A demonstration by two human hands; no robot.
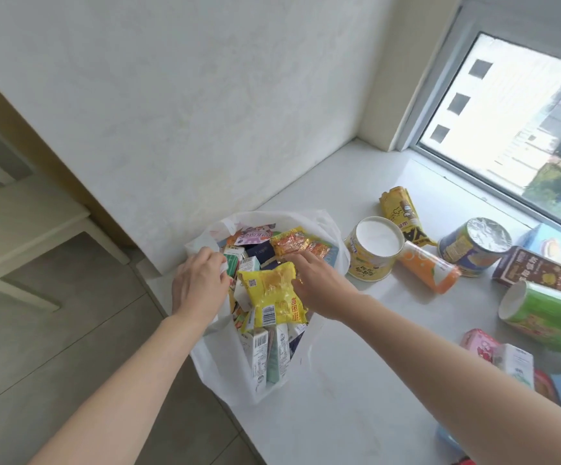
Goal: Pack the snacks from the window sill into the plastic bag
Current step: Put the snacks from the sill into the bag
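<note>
Lying scattered across the window sill [356, 364] to the right of the bag are several snacks: a yellow paper cup [371, 251] tipped on its side, an orange tube [428, 268] touching it, a yellow wrapper [403, 214] behind them, a blue can [473, 246] with a foil top, a brown box [540, 271], a green cup [547, 317] on its side, and a pink packet [480, 344] beside a small white carton [517, 364] at the near right. None of these is standing between the hands and the bag. The sill is a pale, smooth ledge running along a window [520, 122] on the right and meeting a white plaster wall [172, 112] behind; grey floor tiles [54, 347] are showing on the left. The white plastic bag [225, 374] is sitting at the sill's left edge, its mouth wide and already crowded with cartons and packets. The left hand [200, 283] is gripping the bag's left rim with curled fingers. The right hand [316, 280] is reaching into the mouth, its fingertips resting between a yellow noodle packet [272, 297] just under it and an orange packet [296, 246] just beyond; whether it is pinching either one I cannot tell.
</note>
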